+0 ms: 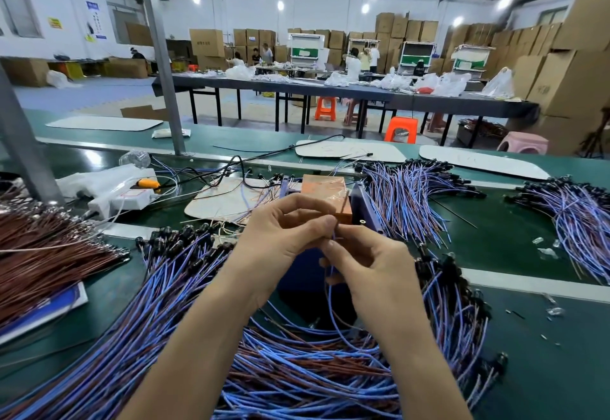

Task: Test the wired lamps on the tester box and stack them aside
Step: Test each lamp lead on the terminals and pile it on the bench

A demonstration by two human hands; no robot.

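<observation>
Both hands meet above orange tester box [325,193]: left hand [280,238] and right hand [369,261] pinching same thin lamp wire [331,274], fingers curled tight.

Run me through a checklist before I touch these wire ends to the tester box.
1. Grip on the wire: left hand and right hand both pinch one blue wire. Ok.
2. Tester box within reach: it sits just behind the hands. Ok.
3. Wire ends bare and apart: hidden inside the grip. Cannot tell.
4. Wire free to lift: it drops into the tangled pile. Cannot tell.
5. Power: an orange plug sits in the white power strip; whether it feeds the box, cannot tell.
</observation>
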